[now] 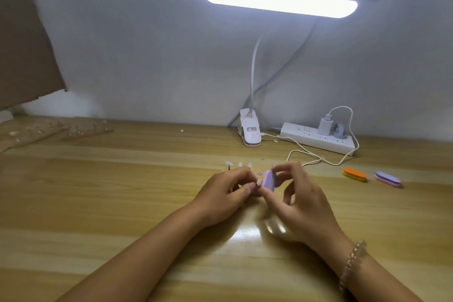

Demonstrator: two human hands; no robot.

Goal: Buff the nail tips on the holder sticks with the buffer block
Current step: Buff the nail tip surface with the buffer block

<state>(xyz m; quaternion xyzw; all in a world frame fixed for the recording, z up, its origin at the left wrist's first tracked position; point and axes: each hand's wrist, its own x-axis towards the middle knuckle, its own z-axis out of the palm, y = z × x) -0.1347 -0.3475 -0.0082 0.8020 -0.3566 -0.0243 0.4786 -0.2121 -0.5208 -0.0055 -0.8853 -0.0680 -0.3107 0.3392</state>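
My right hand (297, 197) pinches a small purple buffer block (269, 180) between thumb and fingers, its flat face against a pale nail tip (259, 182). My left hand (226, 189) pinches the holder stick of that nail tip; the stick itself is hidden by my fingers. Behind my left hand, three more white nail tips on sticks (239, 165) stand on the wooden table (122, 191).
An orange buffer block (355, 174) and a purple-pink buffer block (388, 178) lie at the right. A clip lamp base (250, 131), a white power strip (318, 138) and a charger cable (308, 154) sit at the back. Clear holder racks (61, 129) lie far left.
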